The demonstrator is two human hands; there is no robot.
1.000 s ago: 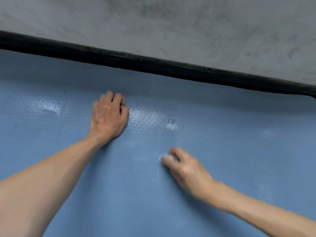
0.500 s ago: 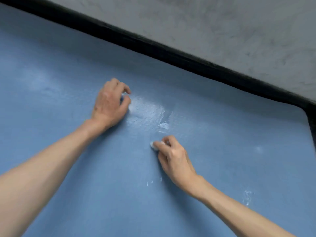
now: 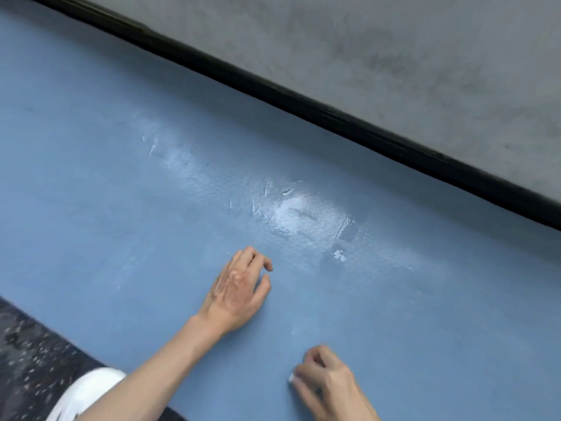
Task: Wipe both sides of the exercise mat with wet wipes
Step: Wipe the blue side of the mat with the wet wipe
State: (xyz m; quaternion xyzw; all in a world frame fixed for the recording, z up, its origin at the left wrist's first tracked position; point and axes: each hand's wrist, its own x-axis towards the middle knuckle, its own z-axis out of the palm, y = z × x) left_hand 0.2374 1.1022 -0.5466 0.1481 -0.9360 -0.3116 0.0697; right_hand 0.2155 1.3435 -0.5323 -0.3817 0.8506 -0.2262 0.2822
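The blue exercise mat (image 3: 121, 208) lies flat and fills most of the view. My left hand (image 3: 236, 293) rests on it near the middle, fingers loosely bent with the tips on the mat, holding nothing. At the bottom edge my right hand (image 3: 324, 384) pinches a small crumpled white wet wipe (image 3: 291, 378) against the mat; only a bit of the wipe shows past my fingers. A shiny wet streak (image 3: 297, 214) runs across the mat beyond my left hand.
A black border strip (image 3: 334, 117) runs along the mat's far side, with grey concrete floor (image 3: 394, 56) beyond it. A tiny white scrap (image 3: 340, 255) lies by the wet streak. Dark speckled floor (image 3: 30, 360) and a white piece of clothing or shoe (image 3: 88, 387) sit bottom left.
Both hands have drawn back toward me across the mat, away from the wet streak. My right hand still pinches the wipe. The view has swung, bringing the mat's near edge into sight.
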